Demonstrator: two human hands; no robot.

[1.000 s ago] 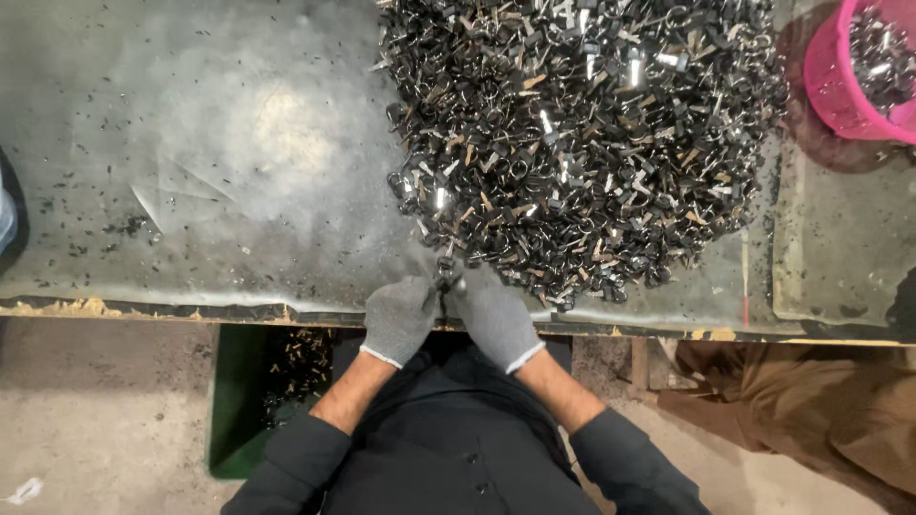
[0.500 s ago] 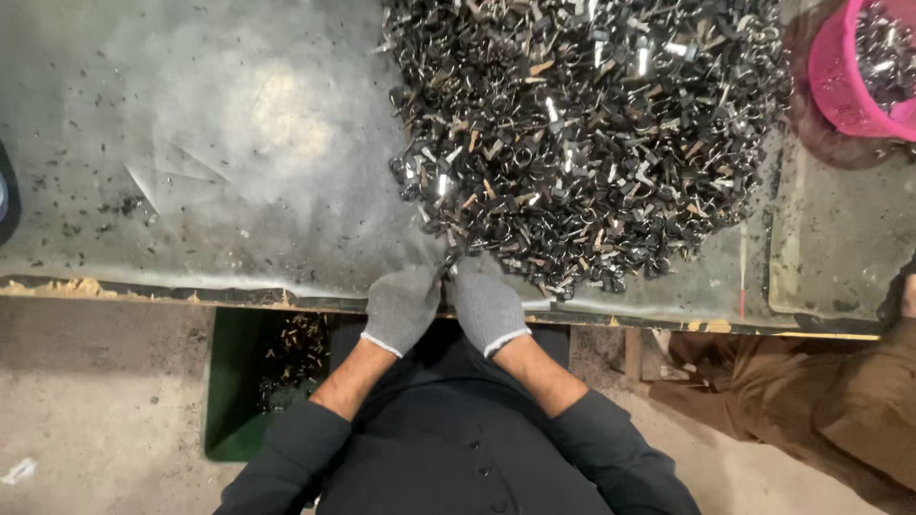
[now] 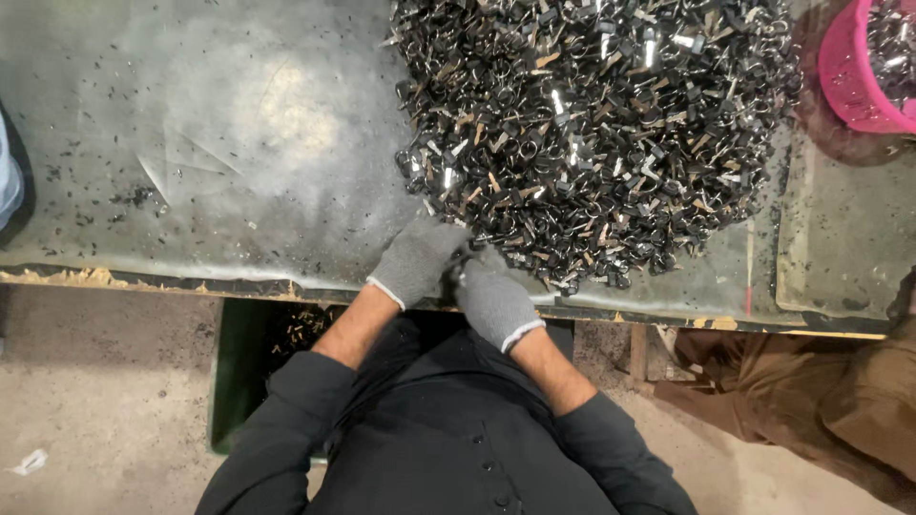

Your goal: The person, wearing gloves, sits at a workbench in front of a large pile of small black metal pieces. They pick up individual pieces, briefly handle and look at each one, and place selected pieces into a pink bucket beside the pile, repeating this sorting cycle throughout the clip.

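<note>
Both gloved hands, left hand (image 3: 417, 259) and right hand (image 3: 493, 300), meet at lower centre, fingers pinching one small metal clip (image 3: 460, 268) off the pile (image 3: 592, 133). Looks light, stiff, slippery; best pinched by its edges

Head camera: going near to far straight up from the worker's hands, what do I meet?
Left hand and right hand at the table's front edge → heap of small metal parts.

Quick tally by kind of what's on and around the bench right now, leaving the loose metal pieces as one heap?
Gloved hands: 2, left hand and right hand, both at the near edge of the heap
Heap of small metal parts: 1
Pink bucket: 1
Green bin under the bench: 1
Total: 5
</note>
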